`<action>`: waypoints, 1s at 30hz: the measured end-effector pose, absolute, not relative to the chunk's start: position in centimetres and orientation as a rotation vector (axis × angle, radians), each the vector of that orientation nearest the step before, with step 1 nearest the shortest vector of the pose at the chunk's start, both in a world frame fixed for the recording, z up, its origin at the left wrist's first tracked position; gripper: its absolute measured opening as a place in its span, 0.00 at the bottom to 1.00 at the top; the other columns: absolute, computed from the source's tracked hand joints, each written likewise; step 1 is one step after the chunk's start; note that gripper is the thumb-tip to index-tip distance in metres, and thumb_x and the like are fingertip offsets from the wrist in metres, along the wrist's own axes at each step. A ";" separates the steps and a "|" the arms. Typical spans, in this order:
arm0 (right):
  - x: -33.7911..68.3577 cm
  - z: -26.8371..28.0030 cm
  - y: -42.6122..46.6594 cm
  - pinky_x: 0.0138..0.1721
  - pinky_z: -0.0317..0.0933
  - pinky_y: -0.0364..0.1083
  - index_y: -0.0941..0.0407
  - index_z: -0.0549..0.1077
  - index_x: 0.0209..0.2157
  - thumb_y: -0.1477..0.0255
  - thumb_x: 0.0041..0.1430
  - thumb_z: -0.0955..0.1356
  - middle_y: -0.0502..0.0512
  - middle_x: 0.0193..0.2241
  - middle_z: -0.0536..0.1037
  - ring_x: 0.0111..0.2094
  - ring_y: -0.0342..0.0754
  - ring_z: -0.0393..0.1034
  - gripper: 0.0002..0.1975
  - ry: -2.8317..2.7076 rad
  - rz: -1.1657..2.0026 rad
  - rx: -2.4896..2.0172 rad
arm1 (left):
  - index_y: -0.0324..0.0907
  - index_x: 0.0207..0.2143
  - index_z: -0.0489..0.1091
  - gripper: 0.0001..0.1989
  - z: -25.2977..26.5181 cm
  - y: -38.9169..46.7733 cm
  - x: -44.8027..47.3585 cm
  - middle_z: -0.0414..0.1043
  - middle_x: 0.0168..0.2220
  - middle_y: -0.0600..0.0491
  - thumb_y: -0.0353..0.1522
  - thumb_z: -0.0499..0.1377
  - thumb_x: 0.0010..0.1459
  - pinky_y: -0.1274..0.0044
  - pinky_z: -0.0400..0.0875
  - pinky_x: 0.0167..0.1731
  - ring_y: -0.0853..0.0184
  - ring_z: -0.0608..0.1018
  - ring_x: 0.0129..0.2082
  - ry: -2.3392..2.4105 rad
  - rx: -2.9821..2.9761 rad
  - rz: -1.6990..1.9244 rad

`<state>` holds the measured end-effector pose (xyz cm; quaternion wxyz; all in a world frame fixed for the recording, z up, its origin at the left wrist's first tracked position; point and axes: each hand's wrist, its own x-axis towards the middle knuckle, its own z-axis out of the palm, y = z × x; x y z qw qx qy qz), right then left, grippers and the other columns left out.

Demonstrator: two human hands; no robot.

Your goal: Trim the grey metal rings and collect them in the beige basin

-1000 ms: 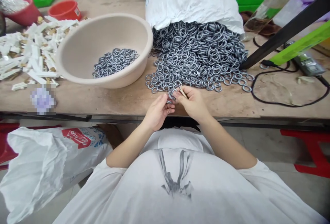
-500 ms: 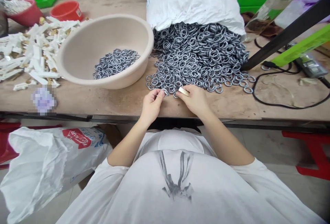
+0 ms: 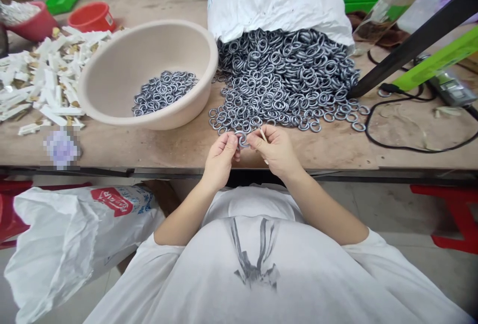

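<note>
Between thumb and finger, my left hand (image 3: 221, 157) pinches a grey metal-looking ring (image 3: 242, 140) at the near edge of a heap of similar rings (image 3: 287, 72). My right hand (image 3: 277, 151) is closed opposite it, fingertips at the other side of the ring. A thin cream-coloured strip or handle (image 3: 263, 134) is gripped in the right hand's fingers; what kind of tool it is I cannot make out. To the left stands a beige basin (image 3: 112, 65) with many rings inside (image 3: 166, 92).
A white sack (image 3: 276, 3) lies open behind the heap. White plastic pieces (image 3: 48, 82) cover the left side, with a red bowl (image 3: 91, 17) behind. On the right are a black post (image 3: 411, 45), a green bar (image 3: 436, 60) and a looped black cable (image 3: 411, 149).
My hands have come together, and a ring now shows between them. The cream strip in my right hand has turned from sideways to nearly upright. The view has shifted slightly.
</note>
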<state>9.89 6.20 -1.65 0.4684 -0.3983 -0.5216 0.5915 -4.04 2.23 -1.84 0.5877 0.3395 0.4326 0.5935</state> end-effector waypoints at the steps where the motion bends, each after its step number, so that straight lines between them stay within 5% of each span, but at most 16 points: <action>1: 9.8 -1.6 6.0 0.25 0.58 0.42 0.55 0.68 0.25 0.50 0.46 0.76 0.46 0.22 0.70 0.23 0.40 0.61 0.24 -1.255 1.438 -0.986 | 0.41 0.31 0.72 0.17 -1.9 2.2 -3.9 0.67 0.27 0.57 0.46 0.68 0.54 0.83 0.63 0.25 0.75 0.66 0.24 1.011 0.789 1.399; 7: 9.3 -1.3 5.5 0.17 0.45 0.41 0.54 0.66 0.25 0.46 0.46 0.75 0.45 0.19 0.69 0.17 0.36 0.50 0.27 -1.206 1.522 -0.969 | 0.41 0.27 0.69 0.17 -1.6 2.1 -3.9 0.65 0.24 0.57 0.44 0.68 0.54 0.83 0.61 0.24 0.76 0.65 0.22 1.063 0.778 1.441; 17: 9.3 -1.4 5.3 0.31 0.65 0.45 0.52 0.70 0.38 0.45 0.48 0.74 0.49 0.30 0.74 0.29 0.45 0.69 0.27 -1.451 1.298 -0.912 | 0.41 0.26 0.65 0.20 -1.3 1.5 -2.6 0.59 0.20 0.60 0.45 0.69 0.52 0.82 0.56 0.18 0.77 0.60 0.18 1.020 0.651 1.371; 23: 10.5 -1.0 4.9 0.29 0.54 0.46 0.54 0.69 0.30 0.45 0.66 0.60 0.49 0.23 0.68 0.25 0.44 0.61 0.26 -1.750 0.853 -0.994 | 0.41 0.26 0.61 0.19 0.0 1.5 -2.4 0.59 0.20 0.62 0.41 0.68 0.51 0.83 0.54 0.17 0.79 0.59 0.16 0.999 0.502 1.357; 30: 10.4 -1.8 4.5 0.30 0.50 0.47 0.54 0.69 0.26 0.50 0.70 0.56 0.54 0.24 0.73 0.26 0.45 0.63 0.28 -2.067 0.445 -1.003 | 0.41 0.25 0.59 0.18 0.2 1.5 -2.1 0.57 0.19 0.62 0.39 0.65 0.54 0.84 0.53 0.16 0.79 0.59 0.16 0.993 0.408 1.364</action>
